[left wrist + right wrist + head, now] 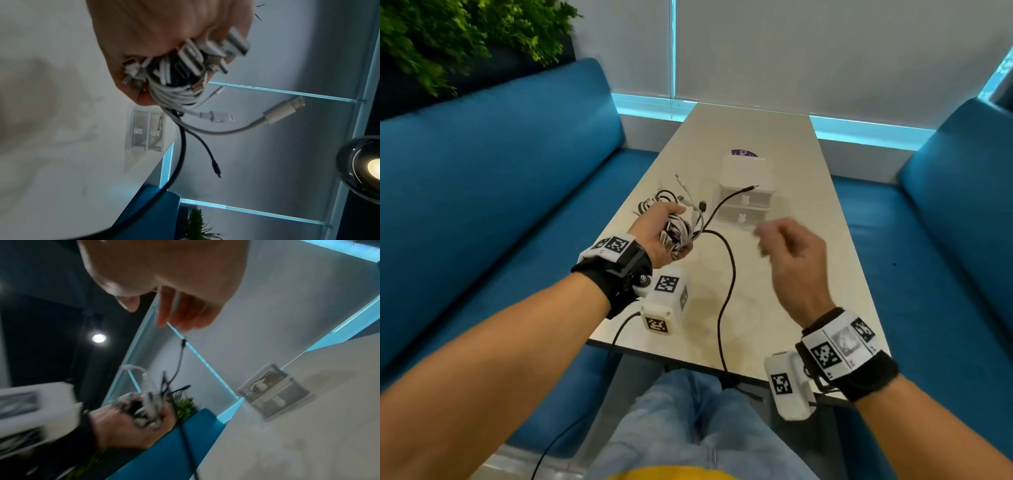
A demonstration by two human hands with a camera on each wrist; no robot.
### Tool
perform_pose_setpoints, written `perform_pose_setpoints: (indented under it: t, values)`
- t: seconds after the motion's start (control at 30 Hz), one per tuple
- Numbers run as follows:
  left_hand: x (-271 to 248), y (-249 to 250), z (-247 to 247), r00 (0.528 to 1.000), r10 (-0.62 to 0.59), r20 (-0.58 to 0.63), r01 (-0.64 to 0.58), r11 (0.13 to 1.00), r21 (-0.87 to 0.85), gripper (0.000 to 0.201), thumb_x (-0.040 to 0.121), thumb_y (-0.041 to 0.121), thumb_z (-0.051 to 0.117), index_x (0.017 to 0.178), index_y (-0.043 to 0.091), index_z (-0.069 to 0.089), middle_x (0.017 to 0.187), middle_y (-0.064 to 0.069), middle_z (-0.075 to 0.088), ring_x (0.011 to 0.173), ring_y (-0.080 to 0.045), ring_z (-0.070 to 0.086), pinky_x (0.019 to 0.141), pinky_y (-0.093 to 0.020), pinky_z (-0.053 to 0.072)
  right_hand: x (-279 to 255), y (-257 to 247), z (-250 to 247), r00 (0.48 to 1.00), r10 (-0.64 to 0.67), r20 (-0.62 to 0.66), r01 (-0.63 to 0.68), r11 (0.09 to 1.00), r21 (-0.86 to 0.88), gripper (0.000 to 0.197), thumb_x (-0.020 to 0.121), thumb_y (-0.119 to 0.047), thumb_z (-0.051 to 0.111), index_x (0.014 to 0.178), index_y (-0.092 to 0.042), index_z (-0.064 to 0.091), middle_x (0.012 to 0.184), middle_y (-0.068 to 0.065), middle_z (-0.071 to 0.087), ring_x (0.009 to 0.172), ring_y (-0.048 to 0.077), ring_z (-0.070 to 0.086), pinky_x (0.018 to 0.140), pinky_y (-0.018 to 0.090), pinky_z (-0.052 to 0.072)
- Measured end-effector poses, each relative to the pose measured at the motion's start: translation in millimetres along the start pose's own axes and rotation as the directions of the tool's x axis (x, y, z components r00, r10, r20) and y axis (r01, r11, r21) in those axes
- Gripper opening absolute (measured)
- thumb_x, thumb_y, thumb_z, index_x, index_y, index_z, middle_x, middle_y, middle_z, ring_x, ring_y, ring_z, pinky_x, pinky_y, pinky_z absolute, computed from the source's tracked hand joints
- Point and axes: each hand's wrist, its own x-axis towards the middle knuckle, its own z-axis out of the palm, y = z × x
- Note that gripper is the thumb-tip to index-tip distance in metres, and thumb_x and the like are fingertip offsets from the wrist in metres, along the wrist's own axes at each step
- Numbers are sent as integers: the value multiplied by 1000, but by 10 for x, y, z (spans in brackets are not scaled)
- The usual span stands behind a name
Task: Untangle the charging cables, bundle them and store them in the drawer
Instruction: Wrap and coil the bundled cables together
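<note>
A person sits at a pale table [774, 308] between blue benches [500, 154], both forearms raised over the tabletop. The left hand [654, 236] is held above the table's near left part, palm turned inward, its fingers curled tightly around a bundle of cables [679, 231], mostly white with several plug ends poking out of the fist. In the left wrist view the bundle of cables [174, 91] fills the grip, and loose white connectors dangle from it. A black cable [726, 291] leaves the bundle, curves down across the table and drops over the near edge towards the person's lap; its other end sticks up towards a small white drawer unit [746, 192]. That unit stands further back on the table, with two drawers, both closed. The right hand [787, 253] hovers above the table to the right of the bundle, blurred, its fingers loosely bent and holding nothing, apart from the cables.
</note>
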Motion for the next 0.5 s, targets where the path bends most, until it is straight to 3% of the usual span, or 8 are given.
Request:
perform_pose_setpoints:
  t: [0.07, 0.1, 0.17, 0.23, 0.3, 0.37, 0.43, 0.5]
  values:
    - [31, -22, 16, 1000, -1, -15, 1, 1000, 8, 13, 87, 17, 57, 99, 12, 57, 73, -8, 58, 58, -20, 53, 54, -27, 46, -84, -86, 119, 955, 105, 278, -101, 994, -29, 27, 95, -30, 57, 79, -12, 70, 70, 5, 66, 61, 12, 59, 57, 21, 48]
    - [34, -38, 30, 1000, -2, -14, 2, 1000, 17, 14, 87, 18, 57, 100, 12, 56, 72, -9, 58, 57, -21, 53, 54, -26, 46, -103, -75, 183, 902, 193, 387, -162, 981, -112, 32, 94, -38, 55, 86, -13, 72, 78, 5, 70, 67, 15, 65, 61, 27, 52]
    - [19, -67, 54, 1000, -11, 8, 10, 999, 42, 13, 89, 20, 55, 95, 9, 57, 64, -8, 58, 55, -21, 52, 54, -26, 45, -94, 17, 294, 806, 369, 463, -247, 920, -304, 54, 91, -57, 48, 120, -14, 64, 119, 8, 67, 104, 17, 64, 92, 37, 52]
    - [-22, -103, 73, 999, -30, 40, 28, 998, 51, 15, 91, 21, 54, 86, 7, 57, 60, -8, 58, 54, -20, 53, 57, -29, 45, -44, 98, 396, 761, 489, 426, -359, 864, -352, 84, 85, -70, 44, 148, -15, 33, 150, 4, 40, 134, 19, 42, 109, 36, 35]
    - [-51, -143, 86, 994, -55, 99, 48, 996, 73, 18, 92, 21, 53, 78, 10, 59, 58, -5, 61, 51, -18, 56, 59, -29, 46, 54, 150, 482, 784, 499, 370, -453, 867, -209, 93, 76, -76, 51, 146, -18, 33, 150, 2, 39, 135, 19, 41, 111, 42, 34]
    - [-83, -199, 103, 983, -67, 173, 48, 993, 109, 23, 92, 22, 53, 74, 11, 61, 56, -4, 62, 53, -16, 56, 64, -29, 45, 151, 188, 551, 829, 455, 325, -477, 879, -13, 81, 71, -72, 61, 134, -23, 46, 135, -2, 55, 122, 14, 54, 106, 45, 41]
    - [-107, -274, 139, 965, -70, 252, 26, 985, 173, 24, 93, 27, 52, 78, 12, 63, 60, -4, 61, 55, -15, 56, 63, -28, 43, 252, 230, 593, 856, 447, 260, -495, 854, 162, 74, 71, -63, 70, 133, -27, 49, 128, -4, 62, 114, 11, 60, 100, 39, 47]
    - [-115, -345, 165, 948, -82, 308, 16, 977, 212, 25, 96, 32, 49, 87, 13, 62, 65, -4, 59, 53, -14, 56, 54, -27, 44, 339, 237, 582, 844, 496, 205, -535, 806, 252, 66, 78, -51, 71, 134, -21, 51, 128, 0, 63, 107, 8, 62, 95, 30, 47]
